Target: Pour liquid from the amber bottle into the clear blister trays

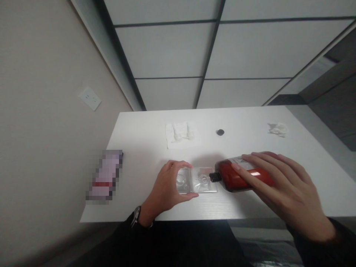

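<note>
My right hand (280, 189) grips a red bottle (236, 180) with a white label, tipped sideways so its black open neck points left over a small clear plastic case (204, 180). The case has two round wells and lies flat on the white table (250, 144). My left hand (167, 187) pinches the case's left end between thumb and fingers, holding it in place. A watch shows on my left wrist. The bottle's neck hangs just above the case's right well.
A small black cap (220, 132) lies behind the bottle. A white folded tissue (181, 134) sits at the back centre, a crumpled tissue (278, 129) at the back right. A blurred-out flat item (105, 176) rests at the table's left edge. A wall stands at left.
</note>
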`<action>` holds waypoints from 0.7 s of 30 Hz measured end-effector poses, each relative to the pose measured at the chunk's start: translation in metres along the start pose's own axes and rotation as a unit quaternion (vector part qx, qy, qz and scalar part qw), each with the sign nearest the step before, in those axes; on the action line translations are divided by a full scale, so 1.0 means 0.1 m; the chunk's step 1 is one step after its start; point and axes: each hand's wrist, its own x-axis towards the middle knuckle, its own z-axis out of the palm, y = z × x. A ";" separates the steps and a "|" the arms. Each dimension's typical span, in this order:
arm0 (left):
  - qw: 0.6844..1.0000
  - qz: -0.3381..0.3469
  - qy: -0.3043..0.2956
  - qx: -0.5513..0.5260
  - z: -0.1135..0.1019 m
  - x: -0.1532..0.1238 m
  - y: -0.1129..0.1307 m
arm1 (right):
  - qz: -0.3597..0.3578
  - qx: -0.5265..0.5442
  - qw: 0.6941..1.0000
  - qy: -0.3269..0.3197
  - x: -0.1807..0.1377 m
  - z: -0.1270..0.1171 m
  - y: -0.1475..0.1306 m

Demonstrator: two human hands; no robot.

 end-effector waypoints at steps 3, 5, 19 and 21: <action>1.000 0.004 0.002 0.000 -0.01 0.00 0.00 | 0.003 -0.003 1.000 -0.005 0.00 -0.01 0.01; 1.000 0.004 0.002 0.001 -0.01 -0.01 0.01 | 0.002 -0.003 1.000 -0.008 -0.01 -0.03 0.01; 1.000 -0.003 0.000 0.000 -0.01 0.00 0.01 | -0.005 -0.002 1.000 -0.019 0.01 -0.10 0.04; 1.000 -0.007 0.000 0.001 -0.01 0.00 0.02 | -0.006 -0.005 1.000 -0.021 0.01 -0.10 0.05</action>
